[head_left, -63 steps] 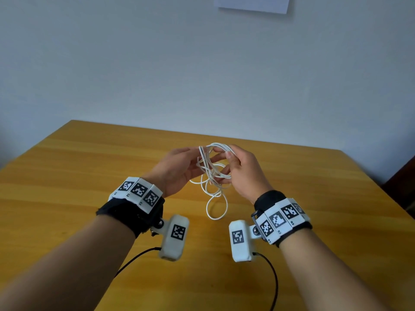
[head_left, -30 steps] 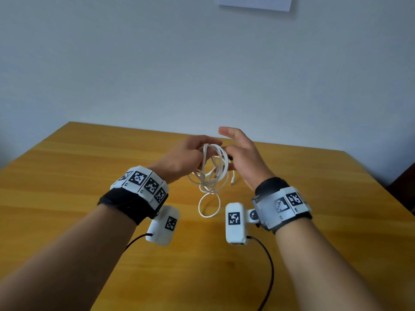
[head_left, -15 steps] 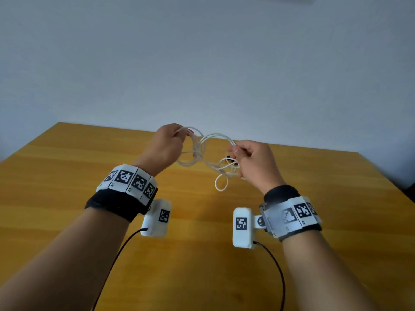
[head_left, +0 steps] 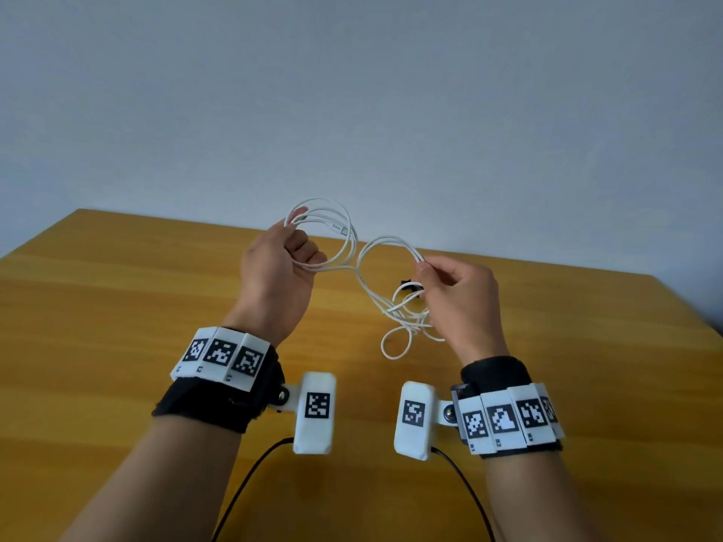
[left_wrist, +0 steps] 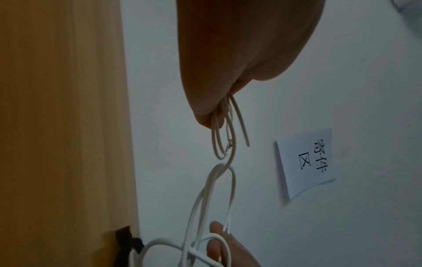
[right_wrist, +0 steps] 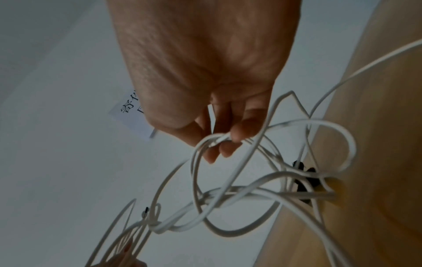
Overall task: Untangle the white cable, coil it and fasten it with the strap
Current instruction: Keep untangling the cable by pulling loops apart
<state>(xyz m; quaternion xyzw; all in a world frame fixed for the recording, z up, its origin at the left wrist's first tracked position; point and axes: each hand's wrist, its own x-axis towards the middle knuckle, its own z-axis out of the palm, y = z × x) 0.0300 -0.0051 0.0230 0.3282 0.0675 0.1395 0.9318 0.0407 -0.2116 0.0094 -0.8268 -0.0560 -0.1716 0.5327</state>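
Note:
The white cable (head_left: pixel 385 239) hangs in the air between both hands above the wooden table (head_left: pixel 117 326). My left hand (head_left: pixel 293 244) grips a bundle of round loops with a plug (head_left: pixel 337 228) lying on top of them. My right hand (head_left: pixel 424 275) pinches one loop at the fingertips, and a tangle of smaller loops hangs below it. A twisted stretch of cable (right_wrist: pixel 228 196) joins the two bundles. A black strap (head_left: pixel 407 285) shows among the loops by my right fingers; whether it is fixed to the cable I cannot tell. In the left wrist view the cable (left_wrist: pixel 233 189) runs from my left hand (left_wrist: pixel 212 108) down to the right fingers.
A white paper note (left_wrist: pixel 306 162) with printed characters is stuck on the wall behind the table. Black leads (head_left: pixel 242 487) trail from the wrist cameras over the near part of the table. The table's far edge meets the plain wall.
Both hands have risen and drawn apart. The bunched cable has been pulled out into two loop bundles, one in each hand, joined by a twisted stretch.

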